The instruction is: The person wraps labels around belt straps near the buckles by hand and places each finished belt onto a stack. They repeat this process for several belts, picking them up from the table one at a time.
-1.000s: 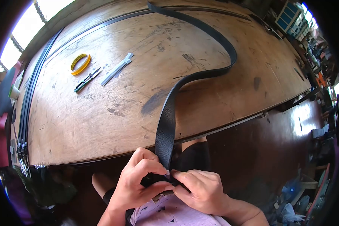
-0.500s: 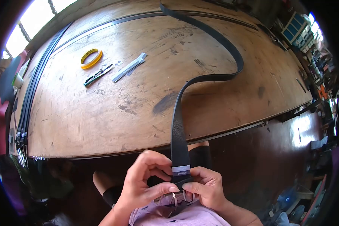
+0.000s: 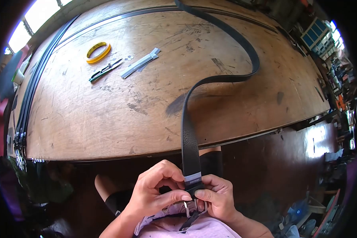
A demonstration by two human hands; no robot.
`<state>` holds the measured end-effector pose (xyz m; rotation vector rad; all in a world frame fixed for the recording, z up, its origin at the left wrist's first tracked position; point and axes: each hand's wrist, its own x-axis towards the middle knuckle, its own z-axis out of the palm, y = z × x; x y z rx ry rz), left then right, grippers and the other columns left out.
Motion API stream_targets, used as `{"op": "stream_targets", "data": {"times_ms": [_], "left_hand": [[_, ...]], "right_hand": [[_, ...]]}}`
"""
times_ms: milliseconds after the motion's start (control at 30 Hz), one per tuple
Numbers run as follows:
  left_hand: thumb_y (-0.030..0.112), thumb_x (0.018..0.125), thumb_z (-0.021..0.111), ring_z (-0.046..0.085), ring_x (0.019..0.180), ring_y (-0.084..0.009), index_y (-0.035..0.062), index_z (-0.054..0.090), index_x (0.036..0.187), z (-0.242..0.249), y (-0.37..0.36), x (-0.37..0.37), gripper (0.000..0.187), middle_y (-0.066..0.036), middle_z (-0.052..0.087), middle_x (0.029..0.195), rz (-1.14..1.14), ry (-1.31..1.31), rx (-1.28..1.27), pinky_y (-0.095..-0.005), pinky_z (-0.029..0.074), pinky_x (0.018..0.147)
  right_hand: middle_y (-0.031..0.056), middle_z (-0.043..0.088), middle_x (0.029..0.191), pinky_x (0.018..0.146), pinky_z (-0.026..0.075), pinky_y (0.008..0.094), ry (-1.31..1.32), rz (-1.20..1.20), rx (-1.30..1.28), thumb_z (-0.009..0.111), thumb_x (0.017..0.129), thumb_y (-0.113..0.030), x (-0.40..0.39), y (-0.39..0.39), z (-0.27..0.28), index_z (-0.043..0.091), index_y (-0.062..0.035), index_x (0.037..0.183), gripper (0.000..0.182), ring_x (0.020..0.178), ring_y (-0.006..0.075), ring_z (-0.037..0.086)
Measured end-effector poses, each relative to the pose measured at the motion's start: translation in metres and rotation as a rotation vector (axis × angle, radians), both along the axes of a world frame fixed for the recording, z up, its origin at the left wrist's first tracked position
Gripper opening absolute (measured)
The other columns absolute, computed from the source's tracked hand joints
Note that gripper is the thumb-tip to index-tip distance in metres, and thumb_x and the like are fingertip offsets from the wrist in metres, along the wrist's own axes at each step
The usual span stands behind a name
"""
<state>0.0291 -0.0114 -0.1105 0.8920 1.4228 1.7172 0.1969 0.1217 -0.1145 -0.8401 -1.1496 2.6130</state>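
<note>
A long black leather belt (image 3: 191, 146) runs from my lap up over the table edge and curves across the tabletop. Near its buckle end a small grey and dark label (image 3: 192, 178) lies across the strap, with lettering on the dark part. My left hand (image 3: 158, 186) grips the belt's left side, thumb low by the buckle and fingers bent at the label. My right hand (image 3: 217, 196) pinches the right side, its thumb on the leather just above the metal buckle (image 3: 187, 209). Part of the buckle hides behind my fingers.
On the wooden table (image 3: 107, 131) lie a yellow tape roll (image 3: 98, 59), thread snips (image 3: 106, 70) and grey label strips (image 3: 141, 63). Several black belts (image 3: 32, 91) line the left edge, buckles hanging over the front. Clutter (image 3: 311, 216) stands on the floor at the lower right.
Both hands keep their hold near the label. More of the buckle shows below my thumbs now, and the view has shifted slightly.
</note>
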Motion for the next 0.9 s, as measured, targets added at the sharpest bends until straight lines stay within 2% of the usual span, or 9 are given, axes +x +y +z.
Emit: {"op": "stream_targets", "data": {"times_ms": [33,100,200,333,400,533,633,800,900], "left_hand": [[0.005,0.079,0.089,0.068,0.086,-0.0148,-0.0032,0.064,0.101,0.001,0.000,-0.003,0.035,-0.010,0.061,0.100,0.000,0.000,0.000,-0.0265,0.061,0.073],[0.004,0.077,0.090,0.067,0.086,-0.0150,-0.0027,0.064,0.101,0.005,0.001,-0.008,0.036,-0.010,0.061,0.100,-0.098,0.353,0.004,-0.0264,0.061,0.072],[0.005,0.075,0.091,0.067,0.084,-0.0176,0.0007,0.067,0.101,0.005,0.004,0.007,0.036,-0.012,0.062,0.101,0.058,0.270,-0.038,-0.0279,0.061,0.071],[0.013,0.073,0.091,0.063,0.076,-0.0226,0.0051,0.072,0.109,0.026,0.000,0.010,0.042,-0.011,0.062,0.096,0.216,0.850,-0.094,-0.0319,0.053,0.061],[0.015,0.074,0.091,0.061,0.079,-0.0233,0.0053,0.072,0.108,0.028,0.006,0.010,0.041,-0.010,0.061,0.094,0.183,0.857,-0.048,-0.0330,0.052,0.064],[0.018,0.075,0.090,0.061,0.085,-0.0257,0.0050,0.071,0.108,0.033,0.012,0.002,0.040,-0.010,0.060,0.095,0.101,0.741,-0.102,-0.0367,0.052,0.069],[0.021,0.072,0.094,0.058,0.077,-0.0163,0.0065,0.072,0.105,0.037,0.013,0.000,0.043,-0.006,0.061,0.095,0.073,0.636,-0.166,-0.0285,0.047,0.060],[0.018,0.074,0.093,0.058,0.078,-0.0150,0.0063,0.071,0.102,0.036,0.012,-0.006,0.038,-0.005,0.059,0.094,-0.036,0.637,-0.188,-0.0267,0.048,0.061],[0.011,0.077,0.090,0.059,0.080,-0.0128,0.0038,0.070,0.103,0.029,0.007,-0.006,0.034,-0.004,0.059,0.095,0.091,0.517,-0.021,-0.0255,0.051,0.064]], "right_hand": [[0.0051,0.071,0.086,0.057,0.047,0.0200,-0.003,0.016,0.004,0.072,0.096,-0.003,0.000,0.001,-0.001,0.067,0.0041,0.122,0.027,0.066,0.0050,0.060],[0.0051,0.071,0.086,0.057,0.047,0.0201,-0.007,0.033,0.010,0.072,0.096,-0.002,-0.001,0.003,-0.001,0.068,0.0042,0.122,0.027,0.066,0.0049,0.060],[0.0072,0.073,0.087,0.059,0.049,0.0202,-0.022,-0.031,0.141,0.074,0.094,-0.001,-0.003,0.003,0.004,0.068,0.0045,0.120,0.027,0.067,0.0054,0.062],[0.0059,0.075,0.081,0.061,0.053,0.0208,-0.112,0.004,0.551,0.079,0.090,-0.005,0.001,0.001,0.011,0.071,0.0042,0.113,0.026,0.066,0.0064,0.067],[0.0054,0.074,0.075,0.058,0.053,0.0231,-0.068,0.049,0.977,0.082,0.088,-0.009,-0.002,0.002,0.015,0.072,0.0023,0.110,0.026,0.062,0.0075,0.068],[0.0086,0.072,0.075,0.057,0.055,0.0279,-0.005,0.062,1.136,0.083,0.085,-0.009,-0.008,0.003,0.022,0.072,0.0009,0.108,0.027,0.060,0.0132,0.070],[0.0095,0.071,0.076,0.057,0.055,0.0284,0.031,0.064,1.242,0.082,0.085,-0.008,-0.009,0.004,0.022,0.071,0.0013,0.108,0.027,0.060,0.0153,0.069],[0.0111,0.072,0.079,0.058,0.055,0.0283,0.076,0.089,1.225,0.083,0.086,-0.009,-0.009,0.003,0.016,0.069,0.0021,0.111,0.030,0.063,0.0157,0.070],[0.0114,0.075,0.084,0.061,0.056,0.0275,0.056,0.072,1.078,0.081,0.089,-0.008,-0.008,-0.003,0.008,0.067,0.0023,0.114,0.031,0.068,0.0130,0.072]]}}
